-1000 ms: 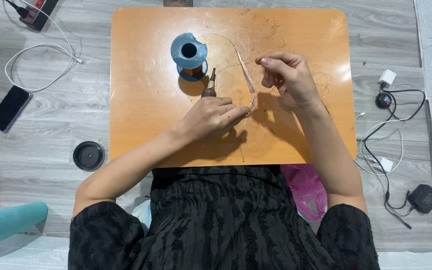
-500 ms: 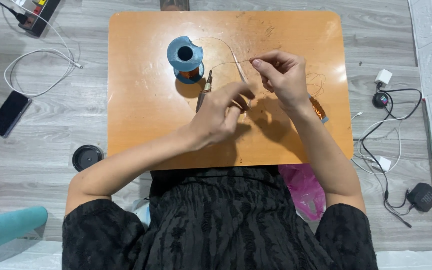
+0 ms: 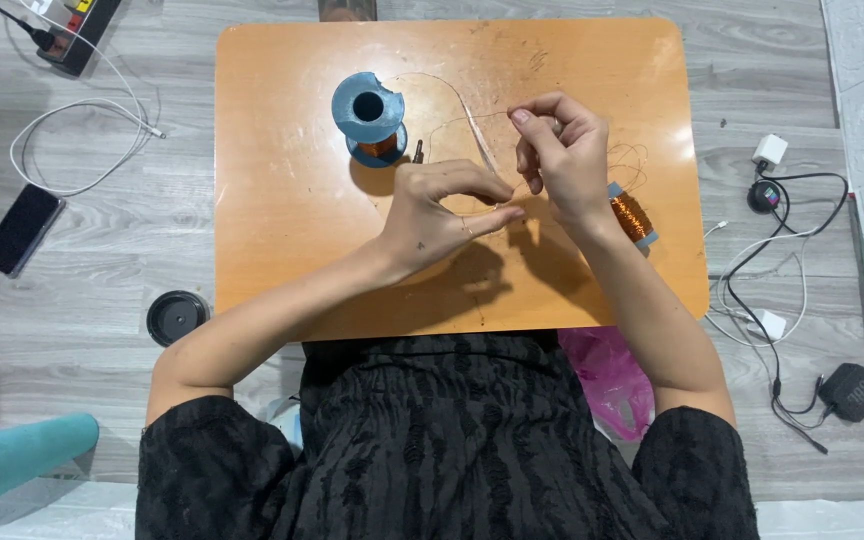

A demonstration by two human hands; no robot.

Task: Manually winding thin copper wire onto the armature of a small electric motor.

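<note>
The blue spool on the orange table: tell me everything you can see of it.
The blue spool stands on end near the far left of the orange table, its round top flange facing the camera with a dark centre hole and a chipped notch in the rim. It looks like plastic. Copper-coloured wire is wound on its core, visible below the top flange. A thin strand loops from it toward the hands. Neither hand touches it; a small dark metal piece lies just beside it.

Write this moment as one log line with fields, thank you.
left hand: pinches thin wire | right hand: pinches same wire | blue spool: upright on orange table | small copper coil: beside right wrist
</note>
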